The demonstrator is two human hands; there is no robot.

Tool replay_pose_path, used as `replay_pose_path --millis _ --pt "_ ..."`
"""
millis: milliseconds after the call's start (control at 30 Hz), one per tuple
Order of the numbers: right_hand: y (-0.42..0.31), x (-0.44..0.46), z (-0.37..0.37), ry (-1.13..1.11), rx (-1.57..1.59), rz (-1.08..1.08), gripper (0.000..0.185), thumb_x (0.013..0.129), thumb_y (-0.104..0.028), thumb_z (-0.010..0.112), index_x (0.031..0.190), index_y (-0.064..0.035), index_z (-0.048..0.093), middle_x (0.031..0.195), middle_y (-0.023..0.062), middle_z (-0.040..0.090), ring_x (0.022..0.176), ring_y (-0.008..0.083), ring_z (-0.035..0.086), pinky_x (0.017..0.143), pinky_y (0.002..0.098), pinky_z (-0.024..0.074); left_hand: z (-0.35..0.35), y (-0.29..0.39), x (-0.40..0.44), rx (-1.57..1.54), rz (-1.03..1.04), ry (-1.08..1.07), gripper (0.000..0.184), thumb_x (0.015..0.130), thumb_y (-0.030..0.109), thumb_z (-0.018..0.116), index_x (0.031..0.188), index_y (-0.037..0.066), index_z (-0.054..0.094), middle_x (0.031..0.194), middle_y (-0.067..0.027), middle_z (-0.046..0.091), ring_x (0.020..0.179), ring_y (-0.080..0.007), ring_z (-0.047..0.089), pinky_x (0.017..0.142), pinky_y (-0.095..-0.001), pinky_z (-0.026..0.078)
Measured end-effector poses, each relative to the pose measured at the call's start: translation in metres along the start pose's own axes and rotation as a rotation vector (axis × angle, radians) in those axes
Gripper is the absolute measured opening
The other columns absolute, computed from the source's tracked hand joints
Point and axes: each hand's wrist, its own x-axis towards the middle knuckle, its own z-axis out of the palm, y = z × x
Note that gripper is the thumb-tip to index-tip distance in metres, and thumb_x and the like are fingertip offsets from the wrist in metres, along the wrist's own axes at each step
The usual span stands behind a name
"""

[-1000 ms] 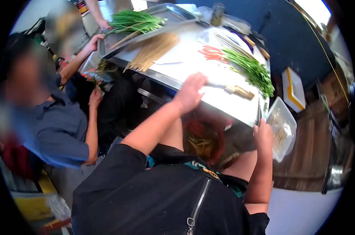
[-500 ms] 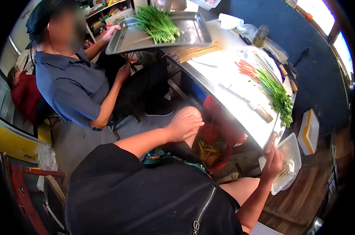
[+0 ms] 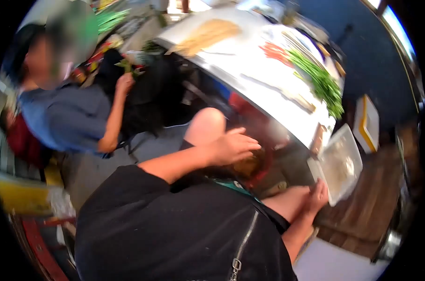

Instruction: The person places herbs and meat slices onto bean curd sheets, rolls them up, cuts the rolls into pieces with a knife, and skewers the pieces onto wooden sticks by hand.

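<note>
Clear tub (image 3: pixel 335 157) sits just fwd of my R hand (image 3: pixel 317 195), can't tell if clamped; L hand (image 3: pixel 235 148) outstretched nr knee (image 3: pixel 206 123).

The head-worn camera looks forward and down, near the black garment (image 3: pixel 175 227), farther from the table (image 3: pixel 243 58).

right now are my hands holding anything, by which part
Your left hand holds nothing; the right hand is at the near rim of the plastic bin; blur hides whether it grips.
</note>
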Motion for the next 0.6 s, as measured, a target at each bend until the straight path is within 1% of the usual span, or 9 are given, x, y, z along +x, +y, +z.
replay_pose_path --millis 33,100,267,333,400,467,533,567,600 --pt "0.017 0.002 -0.009 -0.02 0.101 0.083 0.021 0.099 -0.02 0.06 0.094 -0.0017 0.069 0.073 -0.0011 0.057 0.063 0.0067 0.05 0.055 0.0227 0.0402 0.004 -0.005 0.004 0.024 0.048 0.023 0.033 0.095 0.023 0.06 0.125 0.01 0.063 0.121 -0.0079 0.066 0.117 -0.022 0.06 0.111 -0.0516 0.036" --pt "-0.006 -0.001 -0.005 0.031 -0.015 0.101 0.023 0.099 -0.02 0.062 0.103 0.0004 0.071 0.076 -0.0013 0.059 0.064 0.0066 0.051 0.057 0.0233 0.0425 0.004 -0.007 0.011 -0.043 0.022 0.015 0.032 0.093 0.021 0.063 0.123 0.01 0.064 0.118 -0.0076 0.067 0.115 -0.0224 0.061 0.109 -0.0525 0.037" --pt "-0.016 0.008 0.008 -0.05 0.164 0.152 0.02 0.099 -0.015 0.061 0.1 0.0017 0.071 0.076 -0.0005 0.061 0.062 0.006 0.051 0.056 0.0222 0.0419 -0.016 -0.011 0.038 -0.062 0.023 0.055 0.026 0.091 0.014 0.066 0.116 0.009 0.066 0.113 -0.0099 0.069 0.107 -0.0255 0.065 0.107 -0.0516 0.04" --pt "-0.058 0.025 0.025 -0.134 -0.057 -0.113 0.017 0.097 -0.014 0.063 0.101 0.0011 0.07 0.075 0.0041 0.062 0.063 0.0117 0.055 0.058 0.0246 0.044 -0.021 -0.02 0.05 -0.03 0.07 0.107 0.024 0.09 0.013 0.066 0.114 0.009 0.068 0.108 -0.009 0.071 0.103 -0.025 0.066 0.104 -0.0492 0.043" --pt "-0.087 0.058 0.051 -0.062 -0.309 -0.524 0.017 0.094 -0.016 0.064 0.099 -0.0006 0.07 0.077 0.0097 0.061 0.068 0.0219 0.059 0.063 0.0307 0.0477 -0.029 -0.022 0.071 -0.012 0.092 0.144 0.023 0.09 0.012 0.065 0.113 0.009 0.068 0.106 -0.009 0.071 0.1 -0.0255 0.067 0.101 -0.047 0.045" --pt "-0.108 0.087 0.069 -0.145 -0.473 -0.346 0.024 0.091 -0.023 0.066 0.104 -0.0033 0.068 0.087 0.0158 0.062 0.081 0.0318 0.062 0.071 0.0387 0.0505 -0.034 -0.018 0.091 0.018 0.145 0.18 0.021 0.09 0.01 0.064 0.111 0.009 0.069 0.103 -0.0086 0.071 0.096 -0.026 0.067 0.097 -0.0458 0.048" --pt "-0.106 0.097 0.085 -0.192 -0.828 -0.314 0.036 0.088 -0.032 0.069 0.112 -0.0053 0.065 0.096 0.0187 0.062 0.091 0.0352 0.063 0.078 0.0453 0.0511 -0.038 -0.011 0.104 -0.013 0.152 0.181 0.02 0.09 0.009 0.064 0.109 0.009 0.069 0.102 -0.0084 0.071 0.096 -0.0258 0.067 0.097 -0.0457 0.048" --pt "-0.109 0.097 0.091 -0.342 -1.005 -0.165 0.047 0.084 -0.036 0.072 0.12 -0.0074 0.06 0.102 0.0216 0.061 0.095 0.0385 0.061 0.082 0.0487 0.0508 -0.036 -0.011 0.108 -0.024 0.164 0.182 0.02 0.09 0.009 0.064 0.109 0.009 0.069 0.102 -0.0084 0.071 0.096 -0.0258 0.067 0.097 -0.0457 0.048" --pt "-0.102 0.087 0.094 -0.285 -0.986 -0.246 0.046 0.085 -0.033 0.07 0.123 -0.0084 0.059 0.103 0.0222 0.059 0.095 0.0401 0.061 0.083 0.0495 0.0508 -0.035 -0.012 0.108 -0.019 0.165 0.193 0.02 0.089 0.009 0.064 0.109 0.009 0.069 0.102 -0.0082 0.071 0.096 -0.0257 0.067 0.097 -0.0455 0.048"
